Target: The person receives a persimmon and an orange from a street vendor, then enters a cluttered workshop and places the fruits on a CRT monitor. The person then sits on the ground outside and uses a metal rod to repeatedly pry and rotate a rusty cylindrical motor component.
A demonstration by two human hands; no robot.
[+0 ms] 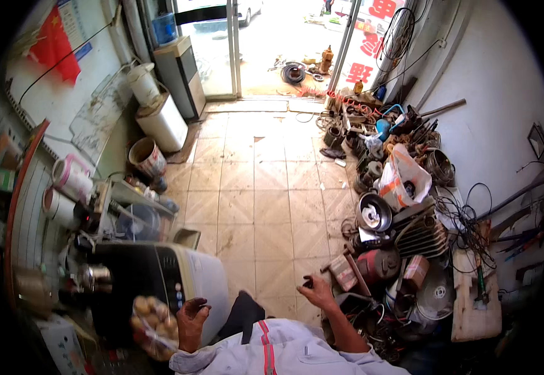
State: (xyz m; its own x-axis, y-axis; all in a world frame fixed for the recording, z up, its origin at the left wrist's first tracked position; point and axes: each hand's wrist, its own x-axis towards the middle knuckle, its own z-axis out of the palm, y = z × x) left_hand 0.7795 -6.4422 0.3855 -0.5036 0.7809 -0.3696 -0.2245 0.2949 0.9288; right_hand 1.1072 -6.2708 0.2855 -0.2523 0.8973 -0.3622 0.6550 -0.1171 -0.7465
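Observation:
My left hand [193, 319] is raised beside a washing machine [206, 275] with a dark lid, just right of a clear bag of round, tan items [151, 317] that look like potatoes or onions. Its fingers are loosely curled and apart, with nothing visible in them. My right hand [314, 291] hangs out in front of me over the tiled floor, near a brick-shaped package [343, 272] and the heap at the right. Its dirty, darkened fingers are bent and spread, holding nothing that I can see.
Tiles [274, 206] run toward an open glass door [215, 62]. Along the right wall lie piled metal parts, a steel bowl [378, 211], a fan cover [434, 294] and tangled cables. A bucket [144, 153], white cabinet [161, 122] and water dispenser [178, 75] line the left.

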